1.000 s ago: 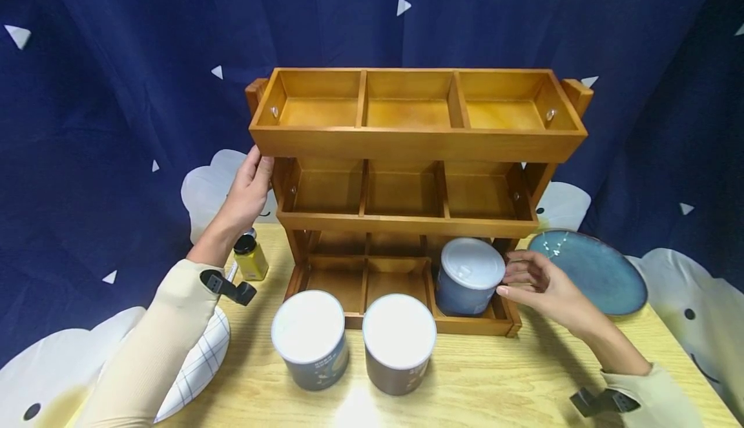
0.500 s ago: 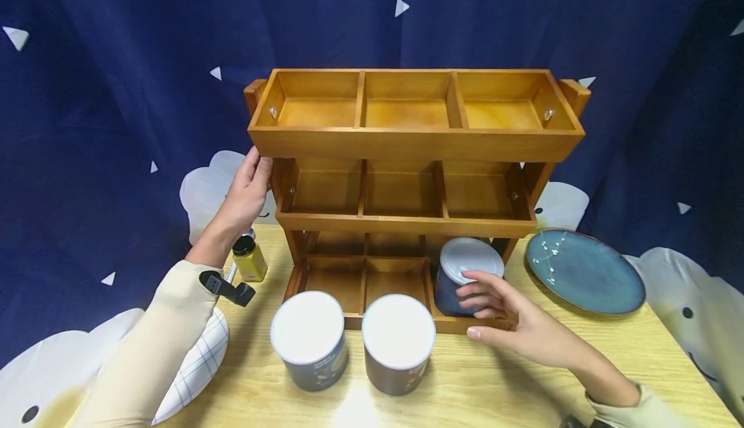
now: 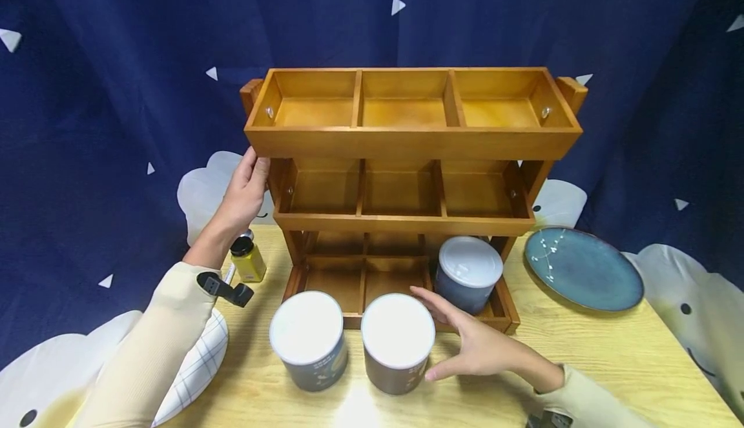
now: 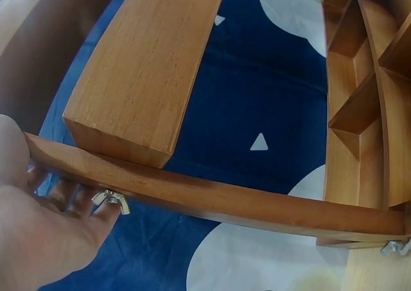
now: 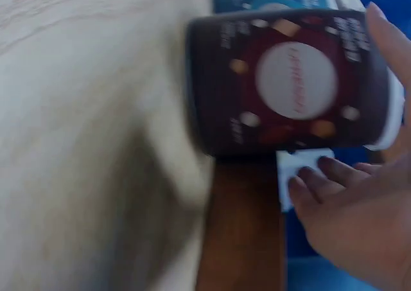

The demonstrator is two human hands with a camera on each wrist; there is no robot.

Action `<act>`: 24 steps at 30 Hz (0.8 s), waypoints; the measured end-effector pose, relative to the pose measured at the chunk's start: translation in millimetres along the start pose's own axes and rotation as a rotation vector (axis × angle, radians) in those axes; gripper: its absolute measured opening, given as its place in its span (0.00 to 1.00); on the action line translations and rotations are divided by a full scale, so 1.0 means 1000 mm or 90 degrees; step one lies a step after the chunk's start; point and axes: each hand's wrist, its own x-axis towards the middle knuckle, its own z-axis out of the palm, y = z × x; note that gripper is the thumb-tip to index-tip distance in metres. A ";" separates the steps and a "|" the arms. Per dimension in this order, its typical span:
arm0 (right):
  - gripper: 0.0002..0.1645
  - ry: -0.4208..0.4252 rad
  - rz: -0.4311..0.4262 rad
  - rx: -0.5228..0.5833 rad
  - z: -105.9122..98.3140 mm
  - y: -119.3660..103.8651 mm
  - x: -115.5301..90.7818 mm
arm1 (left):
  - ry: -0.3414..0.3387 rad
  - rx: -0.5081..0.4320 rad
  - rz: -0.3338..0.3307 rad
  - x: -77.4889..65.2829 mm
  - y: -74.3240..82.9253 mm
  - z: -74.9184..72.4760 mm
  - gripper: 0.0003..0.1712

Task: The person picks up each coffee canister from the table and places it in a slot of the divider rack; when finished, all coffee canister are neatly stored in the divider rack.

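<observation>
My left hand (image 3: 241,195) grips the left side post of a three-tier wooden rack (image 3: 401,224). In the left wrist view, its fingers lie by a wing nut (image 4: 110,200) on the wooden post (image 4: 212,198). My right hand (image 3: 485,348), thumb and fingers spread, stands at the right side of a dark brown canister (image 3: 396,376) with a white lid. The right wrist view has that canister (image 5: 257,79) between thumb and fingers; contact is unclear. A blue-grey canister (image 3: 314,370) stands left of it. Another lidded blue canister (image 3: 469,266) sits in the rack's bottom right compartment.
A blue oval plate (image 3: 587,270) lies right of the rack. At the left are a yellow bottle (image 3: 250,263) with a black cap and a white checked item (image 3: 200,366), partly behind my forearm. A navy curtain (image 3: 325,15) hangs behind.
My right hand has moved left and toward me, from the blue canister in the rack to the brown canister in front. My left hand stays on the rack's post.
</observation>
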 end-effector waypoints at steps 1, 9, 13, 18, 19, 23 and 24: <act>0.67 0.001 0.005 0.006 0.004 0.002 0.002 | -0.001 0.003 -0.001 -0.001 0.001 0.000 0.28; 0.70 -0.003 -0.037 0.097 0.022 0.015 0.021 | 0.001 -0.006 0.006 0.005 -0.009 -0.004 0.28; 0.75 -0.009 -0.067 0.136 0.023 0.017 0.026 | 0.004 -0.001 0.010 0.008 -0.018 -0.008 0.27; 0.77 -0.014 -0.088 0.150 0.024 0.021 0.029 | -0.001 0.001 0.010 0.008 -0.020 -0.008 0.27; 0.76 -0.013 -0.092 0.147 0.024 0.022 0.029 | -0.001 0.001 0.009 0.007 -0.019 -0.008 0.27; 0.70 -0.013 -0.115 0.142 0.025 0.024 0.033 | -0.002 0.004 -0.001 0.003 -0.008 -0.004 0.27; 0.68 -0.015 -0.124 0.143 0.026 0.025 0.034 | -0.002 0.005 -0.003 0.001 -0.005 -0.003 0.27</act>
